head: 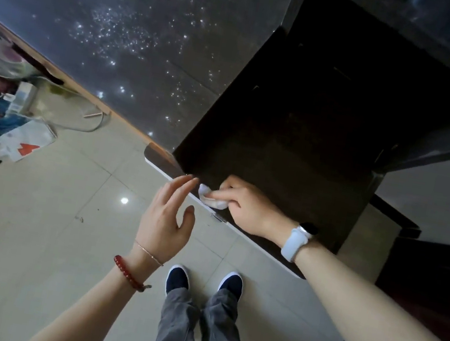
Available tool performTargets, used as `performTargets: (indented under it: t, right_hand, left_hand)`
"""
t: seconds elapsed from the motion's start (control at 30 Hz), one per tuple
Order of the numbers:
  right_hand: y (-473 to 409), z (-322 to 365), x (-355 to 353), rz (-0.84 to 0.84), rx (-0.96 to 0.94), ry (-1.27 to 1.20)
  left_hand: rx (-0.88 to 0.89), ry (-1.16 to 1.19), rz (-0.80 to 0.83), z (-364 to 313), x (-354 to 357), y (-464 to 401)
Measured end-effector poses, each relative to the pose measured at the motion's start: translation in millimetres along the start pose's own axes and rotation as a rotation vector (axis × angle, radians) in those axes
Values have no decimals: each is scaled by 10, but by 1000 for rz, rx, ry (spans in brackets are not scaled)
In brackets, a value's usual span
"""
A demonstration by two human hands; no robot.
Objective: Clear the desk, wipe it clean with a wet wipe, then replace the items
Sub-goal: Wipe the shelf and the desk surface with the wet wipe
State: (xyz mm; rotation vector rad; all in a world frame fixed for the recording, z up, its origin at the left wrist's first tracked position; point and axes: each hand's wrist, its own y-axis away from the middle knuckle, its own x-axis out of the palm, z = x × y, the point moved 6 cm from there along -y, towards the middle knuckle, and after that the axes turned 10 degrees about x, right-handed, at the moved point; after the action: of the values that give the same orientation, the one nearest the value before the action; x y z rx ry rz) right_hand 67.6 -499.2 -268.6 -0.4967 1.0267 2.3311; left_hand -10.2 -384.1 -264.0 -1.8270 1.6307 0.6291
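Wiping the desk [283,138] edge, right hand [244,207] pinching the wet wipe [210,197], left hand [167,217] empty, fingers spread; wipe could slip off the edge.

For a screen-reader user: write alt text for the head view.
The right hand presses a crumpled white wet wipe onto the near corner of a dark wooden desk, while the open left hand hovers beside it above the pale tiled floor.
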Motion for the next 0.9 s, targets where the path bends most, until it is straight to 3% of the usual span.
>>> performTargets:
  t: [0.13,0.27,0.37,0.43,0.5,0.57,0.67,0.77,0.9]
  right_hand:
    - [196,-137,-146,-118,91,-222]
    - [333,-388,-253,-401,304,-354]
    - [401,-508,-198,-558,492,-700]
    - [405,-479,-67,-452,559,-1129]
    - [398,-359,7,-262,489,-1484]
    - [398,-276,-84,-222,371,-1549]
    - [355,-429,-383,-456,389,-1429]
    - [309,-654,-919,-827,485,-708]
    - [9,-625,-1585,-991,381,81]
  left_hand:
    - [26,184,134,-192,132,-128]
    - [-158,165,-3,-211,137,-255]
    - [-208,140,-76,-253,151,-297]
    - [-75,85,-32,-353,213,-336]
    - [119,48,64,-450,326,-355]
    - [243,41,162,-531,412,-359]
    - [274,38,249,-612,432,-447]
    - [173,-151,251,-492,459,-577]
    - [-43,-381,294,-283,532,-750]
